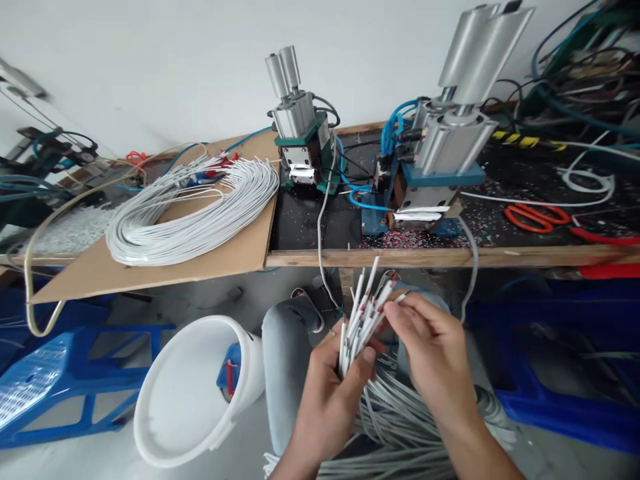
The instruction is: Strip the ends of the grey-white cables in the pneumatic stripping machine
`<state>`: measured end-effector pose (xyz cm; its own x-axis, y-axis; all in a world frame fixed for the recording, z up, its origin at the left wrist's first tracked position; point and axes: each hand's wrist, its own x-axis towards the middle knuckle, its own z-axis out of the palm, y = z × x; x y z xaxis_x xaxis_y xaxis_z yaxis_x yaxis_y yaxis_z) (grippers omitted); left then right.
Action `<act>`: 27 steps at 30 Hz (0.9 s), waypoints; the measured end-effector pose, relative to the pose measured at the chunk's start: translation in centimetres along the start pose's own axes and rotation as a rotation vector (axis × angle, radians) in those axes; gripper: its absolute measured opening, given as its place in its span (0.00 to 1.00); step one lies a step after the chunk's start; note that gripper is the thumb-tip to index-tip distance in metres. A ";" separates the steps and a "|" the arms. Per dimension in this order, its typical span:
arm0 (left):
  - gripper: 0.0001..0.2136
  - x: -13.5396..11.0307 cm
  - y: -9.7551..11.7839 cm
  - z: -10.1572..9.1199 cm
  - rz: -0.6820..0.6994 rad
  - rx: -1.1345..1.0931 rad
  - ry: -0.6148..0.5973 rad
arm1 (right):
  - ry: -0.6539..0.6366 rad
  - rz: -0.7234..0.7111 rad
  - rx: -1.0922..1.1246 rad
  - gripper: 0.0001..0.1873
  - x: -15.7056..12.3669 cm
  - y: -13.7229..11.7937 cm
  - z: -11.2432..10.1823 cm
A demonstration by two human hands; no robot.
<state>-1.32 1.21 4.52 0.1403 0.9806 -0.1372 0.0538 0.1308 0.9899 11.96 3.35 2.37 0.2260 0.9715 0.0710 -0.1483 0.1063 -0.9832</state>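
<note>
The person's left hand (330, 390) is wrapped tight around a bunch of white wires (361, 323), low down in front of the black table (295, 233). The right hand (433, 350) has its thumb and finger pinched on one wire end (403, 295) at the right side of the bunch. From here I can see lots of long wires (400, 413) under both hands. A white bucket (253, 367) stands near the knee, and a big wire ring (190, 243) lies on brown cardboard (125, 277)
</note>
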 end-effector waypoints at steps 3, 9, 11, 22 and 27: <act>0.12 0.4 -0.2 -0.1 0.024 -0.022 0.176 | 0.107 0.005 0.208 0.07 -0.1 0.7 -0.7; 0.14 0.3 -0.6 -0.2 -0.148 -0.166 0.128 | -0.359 0.348 0.236 0.11 -1.9 2.1 -3.2; 0.14 0.1 -0.5 -0.1 -0.136 -0.097 0.123 | -0.403 0.287 0.079 0.11 -2.4 2.2 -3.4; 0.09 0.0 -0.1 0.7 -0.093 -0.058 0.193 | -0.448 0.108 -0.206 0.11 -3.1 1.6 -2.7; 0.06 0.2 -0.2 0.3 -0.074 0.023 0.155 | -0.456 -0.046 -0.355 0.10 -3.2 1.3 -2.2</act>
<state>-0.99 1.34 4.25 -0.0193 0.9795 -0.2007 0.0816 0.2016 0.9761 13.13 -0.08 0.46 -0.2248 0.9689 0.1030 0.2017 0.1497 -0.9679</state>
